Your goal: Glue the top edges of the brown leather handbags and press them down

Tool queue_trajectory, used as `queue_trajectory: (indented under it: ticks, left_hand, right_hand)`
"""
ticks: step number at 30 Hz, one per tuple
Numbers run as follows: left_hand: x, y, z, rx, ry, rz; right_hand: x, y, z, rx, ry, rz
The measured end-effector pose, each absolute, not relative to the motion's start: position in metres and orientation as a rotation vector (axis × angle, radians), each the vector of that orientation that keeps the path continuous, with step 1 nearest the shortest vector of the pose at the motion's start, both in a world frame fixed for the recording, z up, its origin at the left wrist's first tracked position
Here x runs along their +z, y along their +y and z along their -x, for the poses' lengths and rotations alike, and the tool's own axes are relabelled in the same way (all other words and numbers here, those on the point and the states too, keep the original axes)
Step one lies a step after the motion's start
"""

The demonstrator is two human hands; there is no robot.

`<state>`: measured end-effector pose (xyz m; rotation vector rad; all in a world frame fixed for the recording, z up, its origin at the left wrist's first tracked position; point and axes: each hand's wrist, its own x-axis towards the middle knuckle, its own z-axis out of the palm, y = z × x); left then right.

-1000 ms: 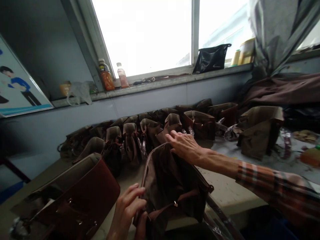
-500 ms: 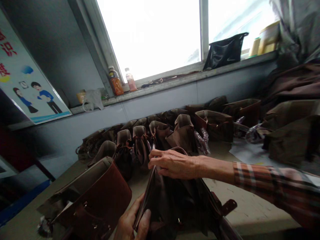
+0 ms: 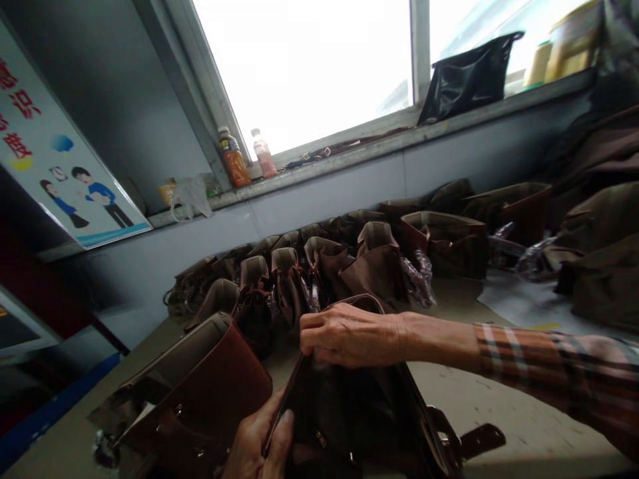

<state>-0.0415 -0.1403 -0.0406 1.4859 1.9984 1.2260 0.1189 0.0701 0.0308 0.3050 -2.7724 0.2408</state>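
Observation:
A dark brown bag (image 3: 369,406) stands mouth-up in front of me, its inside in shadow. My left hand (image 3: 262,436) grips its near left rim, thumb inside and fingers outside. At the far left corner of the mouth, my right hand (image 3: 344,334) is closed on the rim, fingertips curled over the edge and partly hidden. A strap with a buckle (image 3: 482,440) sticks out from the bag's right side. Close by on the left, a reddish-brown bag (image 3: 214,386) with metal fittings sits open.
Rows of similar open bags (image 3: 287,279) fill the back of the table (image 3: 499,406). Bottles (image 3: 234,159), straps (image 3: 324,153) and a black pouch (image 3: 469,80) lie along the windowsill. A poster (image 3: 74,166) leans at the left.
The view has shifted slightly. The bag's mouth looks wider, and its strap has swung further right. Both hands keep hold of the rim.

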Motion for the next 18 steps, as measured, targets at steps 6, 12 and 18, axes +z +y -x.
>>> queue_trajectory:
  ticks: [6,12,18]
  left_hand:
    - [-0.028,-0.139,0.041,1.185,2.014,-1.381]
    - [-0.013,-0.133,0.043,1.125,1.917,-1.339]
    - [-0.011,-0.127,0.048,1.110,1.910,-1.394]
  right_hand:
    - [0.031,0.071,-0.116,0.285,-2.756,-0.284]
    - [0.030,0.070,-0.109,0.240,-2.785,-0.304]
    - [0.031,0.068,-0.102,0.222,-2.801,-0.309]
